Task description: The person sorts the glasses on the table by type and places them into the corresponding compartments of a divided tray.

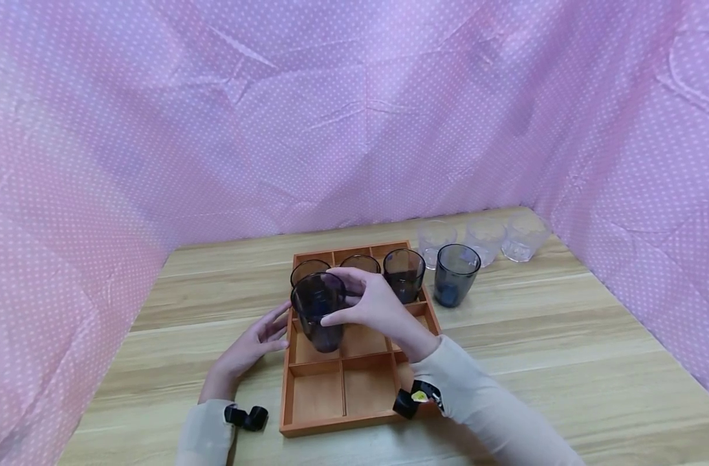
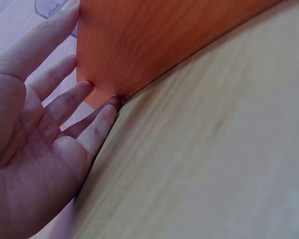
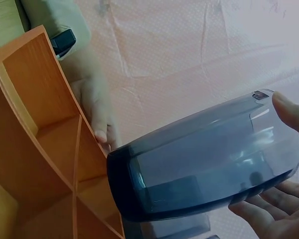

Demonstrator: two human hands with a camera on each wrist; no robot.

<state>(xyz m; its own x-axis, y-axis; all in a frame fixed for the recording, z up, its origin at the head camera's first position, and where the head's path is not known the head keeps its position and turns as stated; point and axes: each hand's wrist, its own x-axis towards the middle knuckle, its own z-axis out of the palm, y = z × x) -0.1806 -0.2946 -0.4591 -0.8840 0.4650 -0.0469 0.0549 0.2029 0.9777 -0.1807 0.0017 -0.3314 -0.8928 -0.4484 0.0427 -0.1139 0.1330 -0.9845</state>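
My right hand (image 1: 369,304) holds a dark tinted tumbler (image 1: 315,327) near its rim, thumb on one side and fingers on the other, also visible in the right wrist view as the tumbler (image 3: 204,159) and hand (image 3: 271,211). The tumbler is over the left column of a wooden divided box (image 1: 314,427); whether its base touches the box floor, I cannot tell. Extended fingers of my left hand (image 1: 252,346) touch the box's left outer wall (image 2: 139,45). Three similar tumblers stand in a row farther back in the box, including the right one (image 1: 405,278).
Another dark tumbler (image 1: 455,278) stands on the wooden table (image 1: 564,349), right of the box. Three clear cups, one of them at the far right (image 1: 523,239), stand near the back edge. Pink dotted cloth (image 1: 360,129) hangs behind and at both sides.
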